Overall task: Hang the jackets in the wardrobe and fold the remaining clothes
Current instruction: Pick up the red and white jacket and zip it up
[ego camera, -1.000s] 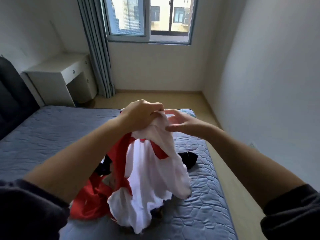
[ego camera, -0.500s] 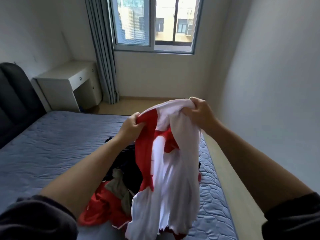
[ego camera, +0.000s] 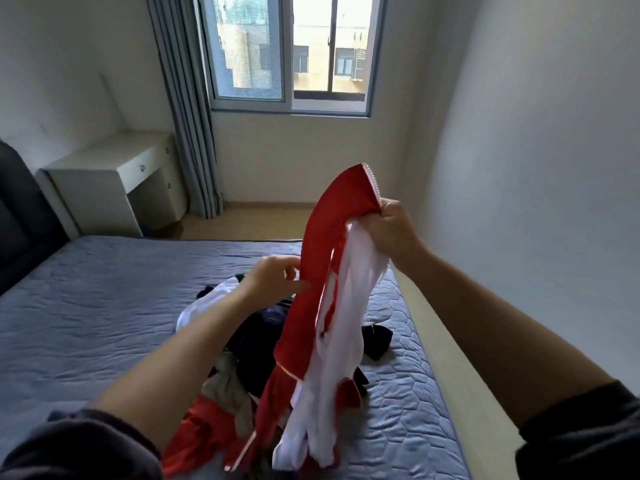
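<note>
The bed (ego camera: 86, 306), covered in a grey-blue quilted sheet, fills the lower part of the head view; a dark padded headboard (ego camera: 20, 216) stands at its left end. A window (ego camera: 291, 50) is set in the far wall; a grey curtain (ego camera: 187, 133) hangs gathered at its left side. A white desk (ego camera: 104, 174) with drawers stands in the far left corner, between the headboard and the curtain.

The jacket (ego camera: 322, 271), red and white, is held up in the air above the right half of the bed; it hangs in a long bunch, red panel to the left, white panel to the right, with a white zip (ego camera: 372, 180) running along its top edge; its lower end reaches down in front of the pile of clothes (ego camera: 256, 344). The pile lies on the bed beneath the jacket; it contains dark navy, white, grey-beige and red pieces; a black garment (ego camera: 377, 341) lies at its right edge.

The right hand (ego camera: 389, 230) is closed in a fist around the bunched upper part of the jacket, just below the zip. The left hand (ego camera: 272, 278) is lower and to the left; its fingers are partly curled, with the fingertips at the red edge of the jacket; whether they pinch the cloth cannot be told.
</note>
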Demonstrator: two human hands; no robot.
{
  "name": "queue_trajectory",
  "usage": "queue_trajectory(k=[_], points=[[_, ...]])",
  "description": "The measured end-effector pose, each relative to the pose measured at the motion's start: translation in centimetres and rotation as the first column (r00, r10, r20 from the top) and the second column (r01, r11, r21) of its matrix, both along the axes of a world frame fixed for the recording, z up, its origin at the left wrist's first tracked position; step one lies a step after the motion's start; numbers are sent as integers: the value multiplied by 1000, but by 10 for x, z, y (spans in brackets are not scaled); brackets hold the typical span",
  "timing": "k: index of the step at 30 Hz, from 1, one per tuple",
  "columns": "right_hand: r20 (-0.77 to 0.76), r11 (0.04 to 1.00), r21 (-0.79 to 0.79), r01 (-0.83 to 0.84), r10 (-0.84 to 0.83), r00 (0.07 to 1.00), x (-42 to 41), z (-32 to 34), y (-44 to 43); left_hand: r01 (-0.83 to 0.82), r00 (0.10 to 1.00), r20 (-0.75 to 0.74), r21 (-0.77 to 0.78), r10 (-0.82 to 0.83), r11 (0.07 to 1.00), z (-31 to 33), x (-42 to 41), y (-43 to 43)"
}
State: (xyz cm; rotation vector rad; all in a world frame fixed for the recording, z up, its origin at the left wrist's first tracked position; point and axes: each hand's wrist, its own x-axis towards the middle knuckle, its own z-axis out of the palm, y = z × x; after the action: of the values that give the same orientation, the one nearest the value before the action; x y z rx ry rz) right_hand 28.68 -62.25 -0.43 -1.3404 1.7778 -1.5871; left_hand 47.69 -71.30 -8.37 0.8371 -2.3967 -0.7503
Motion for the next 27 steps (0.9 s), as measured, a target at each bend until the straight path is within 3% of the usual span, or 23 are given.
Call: queue_trajectory(k=[2,4,8,11,15,17,19,23,27], points=[[69,1000,-17,1,0,998,1,8,-1,48,999,-24,97,-46,994,-11,-9,3],[121,999,-31,26,-22,992,0,13,1,-9,999,37,184,2,983,-19,-20,9],[179,995,-62,79,-66,982,-13,22,23,-154,964,242,154,114,976,-45,-26,17],[182,992,-60,111,-98,978,-31,23,51,-297,928,279,148,248,943,-59,-22,23],[218,977,32,209,-211,953,-58,16,87,-435,897,88,355,434,827,-48,-25,57],[246,976,83,201,-216,945,-69,14,105,-345,872,-102,565,479,749,-35,-28,86],[266,986,126,113,-143,953,-74,10,123,-140,816,-291,740,500,658,-14,-35,123],[310,986,147,-75,26,950,-78,3,155,80,679,-544,723,494,686,40,-49,179],[257,990,101,-97,68,964,-86,12,166,71,573,-644,656,508,751,80,-51,193]])
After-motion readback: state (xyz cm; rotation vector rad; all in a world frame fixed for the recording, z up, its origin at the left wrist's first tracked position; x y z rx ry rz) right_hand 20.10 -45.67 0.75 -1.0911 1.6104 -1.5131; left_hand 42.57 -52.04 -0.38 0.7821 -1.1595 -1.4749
